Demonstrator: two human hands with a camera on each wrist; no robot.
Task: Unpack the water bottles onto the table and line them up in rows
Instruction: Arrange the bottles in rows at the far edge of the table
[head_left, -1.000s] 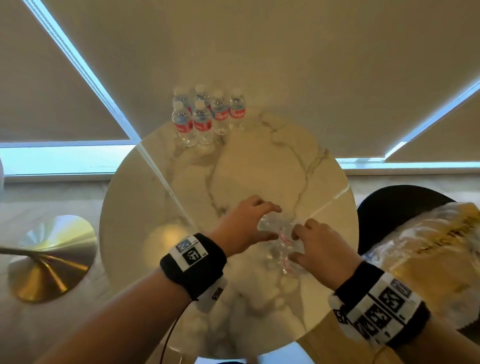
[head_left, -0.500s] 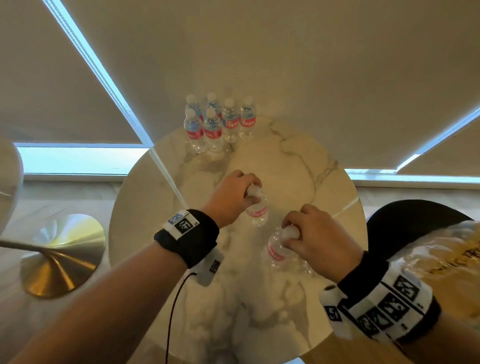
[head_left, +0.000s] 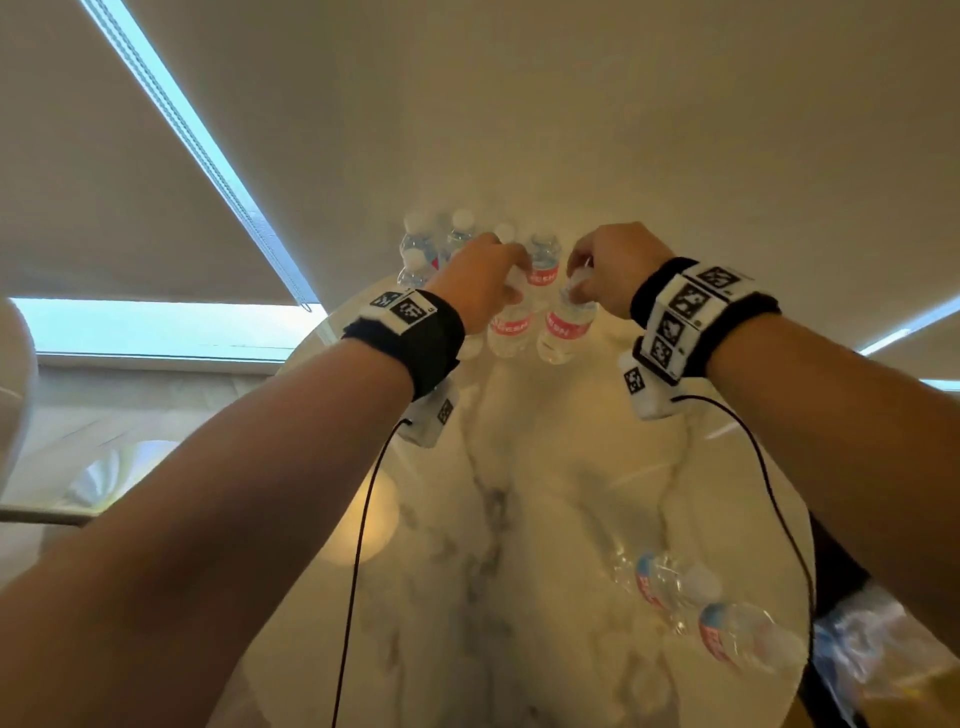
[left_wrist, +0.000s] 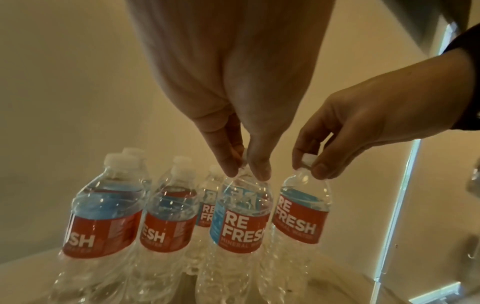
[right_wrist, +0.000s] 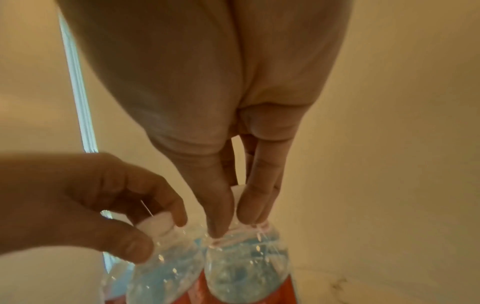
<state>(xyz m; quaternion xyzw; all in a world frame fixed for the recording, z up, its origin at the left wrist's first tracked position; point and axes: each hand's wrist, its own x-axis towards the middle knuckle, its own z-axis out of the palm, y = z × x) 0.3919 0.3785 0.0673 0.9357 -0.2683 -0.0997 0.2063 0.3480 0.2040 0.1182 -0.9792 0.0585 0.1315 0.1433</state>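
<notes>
Clear water bottles with red and blue labels stand in a group (head_left: 421, 249) at the far edge of the round marble table (head_left: 519, 519). My left hand (head_left: 511, 286) pinches the neck of one upright bottle (left_wrist: 241, 224) beside that group. My right hand (head_left: 582, 280) pinches the white cap of another bottle (left_wrist: 301, 218) just to its right. Both bottles stand side by side, bases at the tabletop. From the right wrist, my fingertips (right_wrist: 218, 230) close round the cap above its bottle (right_wrist: 246, 263). Two more bottles (head_left: 670, 582) (head_left: 737, 634) lie on their sides near the front right.
A crumpled plastic pack wrap (head_left: 872, 649) sits on a black chair (head_left: 831, 566) at the right, beside the table. Window blinds rise directly behind the far edge. Black cables hang from both wristbands over the table's middle.
Each hand has carried a bottle from the table's middle to the far edge, next to the standing group. The camera has tipped forward, so the near right of the table now shows.
</notes>
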